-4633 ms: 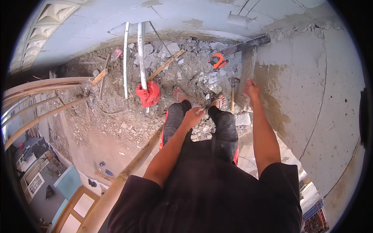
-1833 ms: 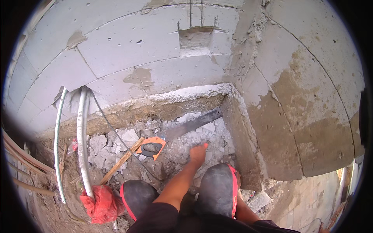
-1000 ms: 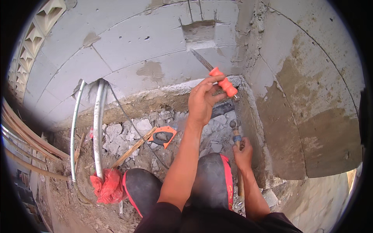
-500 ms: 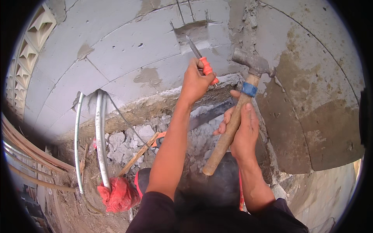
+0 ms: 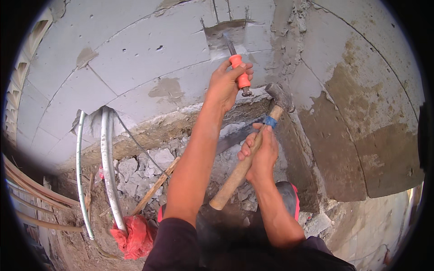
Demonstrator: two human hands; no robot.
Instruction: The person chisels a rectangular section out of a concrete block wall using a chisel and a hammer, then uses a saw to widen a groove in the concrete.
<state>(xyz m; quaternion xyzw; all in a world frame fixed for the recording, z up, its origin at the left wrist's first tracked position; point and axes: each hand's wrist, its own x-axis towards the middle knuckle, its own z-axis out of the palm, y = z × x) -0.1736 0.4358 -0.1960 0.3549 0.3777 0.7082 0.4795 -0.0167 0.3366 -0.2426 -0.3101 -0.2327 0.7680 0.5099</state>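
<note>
A chisel [image 5: 240, 72] with an orange-red grip is in my left hand [image 5: 224, 86], its blade pointing up into a shallow rectangular recess [image 5: 217, 37] cut in the grey block wall. Whether the tip touches the recess I cannot tell. My right hand [image 5: 263, 156] is wrapped round the wooden handle of a hammer [image 5: 239, 174], which has blue tape just below its head. The hammer's head is close below and to the right of the chisel's struck end, apart from it.
At the left, pale pipes [image 5: 107, 158] come out of a hole in the wall, their lower ends by a red plastic bag [image 5: 134, 237]. Broken block rubble [image 5: 156, 165] and a wooden strip [image 5: 156, 187] lie below the wall. A partly plastered wall [image 5: 343, 113] stands at the right.
My left hand has raised the chisel further into the recess. My right hand has brought the hammer left and lower, nearer the chisel's end. The view has shifted slightly.
</note>
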